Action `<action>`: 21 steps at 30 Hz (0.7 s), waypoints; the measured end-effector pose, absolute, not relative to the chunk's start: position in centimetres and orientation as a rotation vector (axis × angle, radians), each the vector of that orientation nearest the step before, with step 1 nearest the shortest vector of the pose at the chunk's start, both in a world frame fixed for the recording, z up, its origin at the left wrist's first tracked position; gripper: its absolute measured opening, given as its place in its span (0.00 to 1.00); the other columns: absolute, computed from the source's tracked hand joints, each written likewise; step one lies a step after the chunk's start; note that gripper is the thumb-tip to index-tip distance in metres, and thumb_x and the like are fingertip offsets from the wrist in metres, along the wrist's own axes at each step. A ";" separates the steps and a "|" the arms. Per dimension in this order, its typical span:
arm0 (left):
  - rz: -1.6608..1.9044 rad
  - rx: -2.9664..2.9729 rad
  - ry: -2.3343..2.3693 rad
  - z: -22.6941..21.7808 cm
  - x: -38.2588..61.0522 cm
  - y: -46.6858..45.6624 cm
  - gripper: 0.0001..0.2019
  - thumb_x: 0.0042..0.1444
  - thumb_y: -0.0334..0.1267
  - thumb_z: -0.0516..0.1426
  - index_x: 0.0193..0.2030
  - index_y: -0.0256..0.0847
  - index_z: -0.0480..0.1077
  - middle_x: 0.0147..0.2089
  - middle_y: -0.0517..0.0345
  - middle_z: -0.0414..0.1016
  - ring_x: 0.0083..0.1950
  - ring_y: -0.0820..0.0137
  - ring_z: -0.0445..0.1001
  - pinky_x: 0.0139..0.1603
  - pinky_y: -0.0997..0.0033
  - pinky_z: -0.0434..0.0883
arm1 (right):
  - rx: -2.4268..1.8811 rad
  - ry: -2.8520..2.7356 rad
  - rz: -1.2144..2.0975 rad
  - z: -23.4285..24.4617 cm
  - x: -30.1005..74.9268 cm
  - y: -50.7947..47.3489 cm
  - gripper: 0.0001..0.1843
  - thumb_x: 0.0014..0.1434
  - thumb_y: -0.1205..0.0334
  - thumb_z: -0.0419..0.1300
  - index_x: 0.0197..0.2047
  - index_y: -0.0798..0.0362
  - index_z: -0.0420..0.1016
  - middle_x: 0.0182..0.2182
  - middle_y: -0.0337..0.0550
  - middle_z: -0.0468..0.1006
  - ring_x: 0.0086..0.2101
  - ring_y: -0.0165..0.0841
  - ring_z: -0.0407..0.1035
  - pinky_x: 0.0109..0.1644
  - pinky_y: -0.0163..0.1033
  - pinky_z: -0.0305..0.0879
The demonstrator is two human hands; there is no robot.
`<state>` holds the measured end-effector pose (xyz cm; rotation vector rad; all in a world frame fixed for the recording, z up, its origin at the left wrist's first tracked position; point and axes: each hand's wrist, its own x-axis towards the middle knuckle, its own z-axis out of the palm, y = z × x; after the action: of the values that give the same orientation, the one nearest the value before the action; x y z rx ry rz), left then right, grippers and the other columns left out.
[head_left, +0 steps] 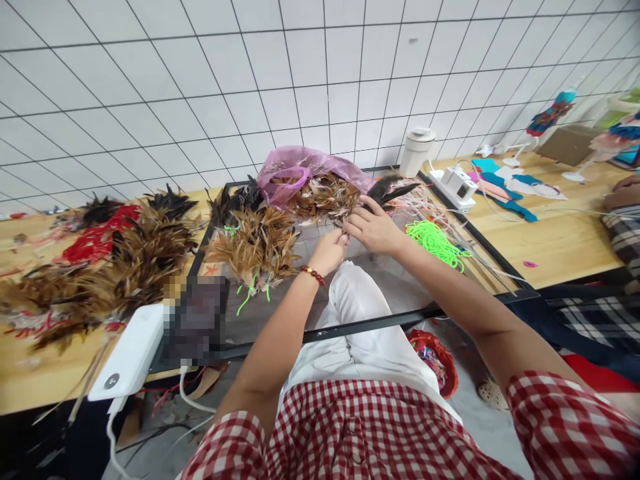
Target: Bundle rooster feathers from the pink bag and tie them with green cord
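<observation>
My left hand (pixel 330 251), with a beaded bracelet (pixel 313 274) at its wrist, is closed in a pinch over the framed glass-like panel (pixel 370 283). My right hand (pixel 373 228) meets it there, its fingers bent in toward the left thumb. Whatever sits between the fingertips is too small to make out. Just beyond the fingers lie loose brown feathers (pixel 325 195) in an open pink plastic bag (pixel 340 161). Left of my hands is a bunch of brown feathers (pixel 257 243) with green cord ends (pixel 245 300). A dark feather (pixel 393 190) lies behind my right hand.
Bright green cord (pixel 435 241) is heaped at the right. A white cup (pixel 417 150) and a power strip (pixel 454 189) stand behind. More feather bunches (pixel 155 240), a phone (pixel 197 317) and a white power bank (pixel 133 350) are at left. Another person's arm (pixel 625 197) shows at far right.
</observation>
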<state>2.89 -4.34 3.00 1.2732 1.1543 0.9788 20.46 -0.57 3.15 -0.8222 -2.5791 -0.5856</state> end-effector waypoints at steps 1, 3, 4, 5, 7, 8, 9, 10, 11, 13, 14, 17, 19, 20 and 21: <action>0.946 1.370 1.168 3.4 2.4 -4.2 0.12 0.60 0.28 0.56 0.25 0.39 0.65 0.15 0.69 0.58 0.14 0.79 0.58 0.19 0.78 0.54 | -0.872 -2.576 -0.550 3.4 20.4 -0.6 0.16 0.70 0.66 0.46 0.47 0.53 0.76 0.40 0.48 0.79 0.48 0.41 0.69 0.68 0.56 0.55; 0.941 1.440 1.105 4.4 1.6 -4.1 0.08 0.59 0.31 0.59 0.29 0.38 0.68 0.20 0.65 0.67 0.19 0.77 0.66 0.22 0.78 0.60 | -1.015 -2.482 -0.368 3.9 20.0 -0.9 0.13 0.68 0.64 0.48 0.42 0.53 0.74 0.36 0.49 0.76 0.41 0.40 0.68 0.58 0.51 0.62; 1.003 1.408 1.023 4.8 1.4 -4.1 0.04 0.57 0.31 0.62 0.33 0.38 0.70 0.26 0.63 0.73 0.24 0.76 0.71 0.25 0.78 0.64 | -1.083 -2.378 -0.222 4.0 19.7 -1.2 0.12 0.68 0.62 0.49 0.39 0.53 0.72 0.34 0.48 0.75 0.38 0.39 0.67 0.52 0.49 0.64; 1.099 1.351 0.935 5.2 1.3 -4.2 0.07 0.53 0.32 0.66 0.37 0.38 0.72 0.33 0.60 0.77 0.30 0.75 0.76 0.30 0.78 0.68 | -1.121 -2.250 -0.043 4.1 19.3 -1.4 0.12 0.68 0.60 0.49 0.36 0.52 0.70 0.32 0.47 0.73 0.36 0.38 0.65 0.46 0.46 0.64; 1.307 1.197 0.794 5.6 1.6 -4.5 0.15 0.48 0.32 0.70 0.43 0.40 0.75 0.43 0.56 0.80 0.43 0.73 0.79 0.41 0.77 0.72 | -1.069 -1.973 0.403 4.2 18.3 -2.2 0.18 0.70 0.50 0.48 0.32 0.50 0.65 0.28 0.42 0.68 0.31 0.34 0.62 0.38 0.40 0.61; 1.382 1.116 0.754 5.6 1.9 -4.7 0.15 0.48 0.33 0.70 0.43 0.40 0.76 0.43 0.56 0.80 0.46 0.73 0.78 0.44 0.77 0.72 | -0.988 -1.846 0.655 4.2 17.7 -2.6 0.21 0.69 0.45 0.49 0.31 0.50 0.63 0.25 0.38 0.64 0.28 0.32 0.59 0.35 0.38 0.59; 1.418 1.040 0.737 5.6 2.2 -4.9 0.12 0.50 0.35 0.70 0.41 0.39 0.77 0.42 0.56 0.79 0.45 0.73 0.77 0.44 0.78 0.72 | -0.894 -1.734 0.905 4.3 17.1 -3.1 0.23 0.67 0.40 0.52 0.30 0.50 0.63 0.24 0.35 0.60 0.26 0.29 0.56 0.31 0.36 0.57; 1.410 0.971 0.730 5.5 2.5 -5.1 0.09 0.53 0.37 0.68 0.39 0.39 0.77 0.37 0.57 0.78 0.41 0.74 0.77 0.41 0.77 0.72 | -0.808 -1.632 1.133 4.3 16.6 -3.6 0.25 0.64 0.36 0.56 0.30 0.50 0.63 0.22 0.33 0.57 0.23 0.27 0.52 0.29 0.34 0.54; 1.373 0.913 0.727 5.4 2.8 -5.3 0.08 0.55 0.40 0.67 0.37 0.38 0.77 0.33 0.58 0.75 0.36 0.75 0.75 0.36 0.77 0.70 | -0.745 -1.537 1.326 4.4 16.3 -4.0 0.26 0.61 0.36 0.60 0.30 0.50 0.63 0.21 0.30 0.54 0.22 0.25 0.49 0.27 0.32 0.53; 1.265 0.850 0.727 5.4 3.1 -5.6 0.10 0.57 0.43 0.66 0.35 0.38 0.76 0.26 0.61 0.69 0.27 0.76 0.68 0.26 0.77 0.65 | -0.691 -1.380 1.588 4.4 15.8 -4.7 0.24 0.58 0.40 0.66 0.29 0.51 0.64 0.19 0.27 0.50 0.20 0.22 0.45 0.27 0.31 0.53; 1.210 0.844 0.727 5.4 3.2 -5.7 0.11 0.57 0.44 0.66 0.34 0.38 0.75 0.24 0.62 0.66 0.24 0.77 0.65 0.23 0.77 0.62 | -0.691 -1.319 1.667 4.4 15.8 -4.9 0.23 0.58 0.43 0.67 0.29 0.52 0.64 0.18 0.26 0.50 0.19 0.22 0.45 0.27 0.31 0.56; 1.088 0.865 0.742 5.7 3.0 -5.9 0.14 0.55 0.44 0.68 0.30 0.37 0.71 0.23 0.63 0.64 0.22 0.77 0.63 0.20 0.77 0.60 | -0.700 -1.203 1.808 3.9 15.8 -5.3 0.20 0.57 0.48 0.68 0.29 0.52 0.64 0.17 0.25 0.50 0.18 0.21 0.45 0.29 0.33 0.62; 1.070 0.866 0.778 5.8 3.1 -5.8 0.15 0.55 0.45 0.67 0.29 0.37 0.70 0.21 0.66 0.62 0.21 0.78 0.62 0.20 0.78 0.59 | -0.720 -1.195 1.833 3.4 15.8 -5.2 0.22 0.55 0.44 0.69 0.30 0.51 0.65 0.17 0.26 0.52 0.18 0.22 0.46 0.29 0.35 0.63; 1.094 0.863 0.801 5.9 3.2 -5.7 0.15 0.57 0.45 0.66 0.29 0.37 0.69 0.20 0.67 0.60 0.20 0.78 0.60 0.20 0.78 0.59 | -0.748 -1.229 1.804 3.1 16.0 -5.2 0.25 0.54 0.40 0.68 0.30 0.51 0.65 0.18 0.27 0.54 0.19 0.23 0.49 0.29 0.35 0.63; 1.142 0.856 0.821 6.0 3.4 -5.5 0.14 0.60 0.44 0.64 0.30 0.37 0.69 0.19 0.68 0.59 0.19 0.79 0.60 0.20 0.79 0.58 | -0.794 -1.302 1.735 2.9 16.2 -5.0 0.27 0.53 0.35 0.67 0.28 0.51 0.66 0.18 0.30 0.58 0.20 0.25 0.52 0.30 0.36 0.63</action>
<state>3.41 -5.52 5.98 0.8563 0.8211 1.1416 16.18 -5.03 2.86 -0.7938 -1.3019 1.7349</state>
